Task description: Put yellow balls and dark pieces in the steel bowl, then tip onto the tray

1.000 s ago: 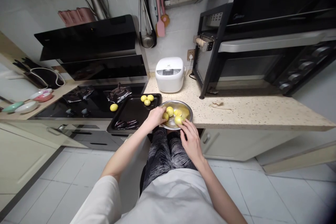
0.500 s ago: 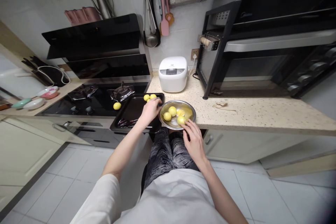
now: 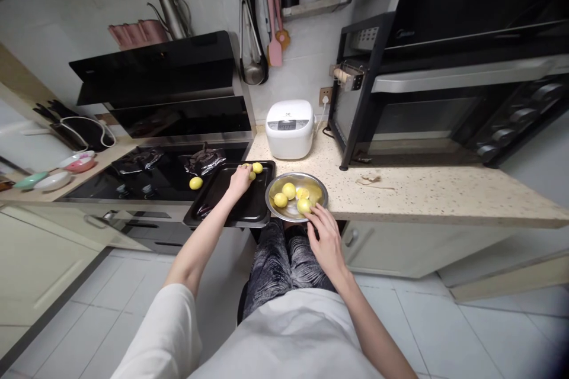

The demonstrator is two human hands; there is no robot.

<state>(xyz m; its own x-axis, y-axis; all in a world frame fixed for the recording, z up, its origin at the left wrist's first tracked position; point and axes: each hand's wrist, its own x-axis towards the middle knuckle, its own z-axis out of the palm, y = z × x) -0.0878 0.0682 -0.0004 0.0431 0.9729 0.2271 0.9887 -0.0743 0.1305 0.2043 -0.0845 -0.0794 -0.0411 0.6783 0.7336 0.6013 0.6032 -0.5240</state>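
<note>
Over the black baking tray [image 3: 222, 195], my left hand [image 3: 240, 180] has its fingers curled down on a lemon [image 3: 246, 166], which they mostly hide. Two more lemons, one farther back [image 3: 257, 167] and one beside my fingers [image 3: 252, 176], lie at the tray's back right. Right of the tray is a shallow metal bowl [image 3: 291, 177] with several yellow lemons [image 3: 288, 190] in it, one showing a cut face [image 3: 303, 193]. My right hand [image 3: 326, 234] is at the bowl's near right rim, thumb outside, fingertips inside touching a lemon [image 3: 304, 206].
A single lemon [image 3: 195, 183] lies on the black gas hob [image 3: 164, 177], left of the tray. Behind the bowl stands a white rice cooker [image 3: 290, 130]. An oven [image 3: 427, 118] in a black rack is at the right, and small bowls [image 3: 53, 181] sit far left.
My left hand has moved left from beside the bowl's rim onto the lemons in the tray. My right hand stays at the bowl. The view has shifted slightly.
</note>
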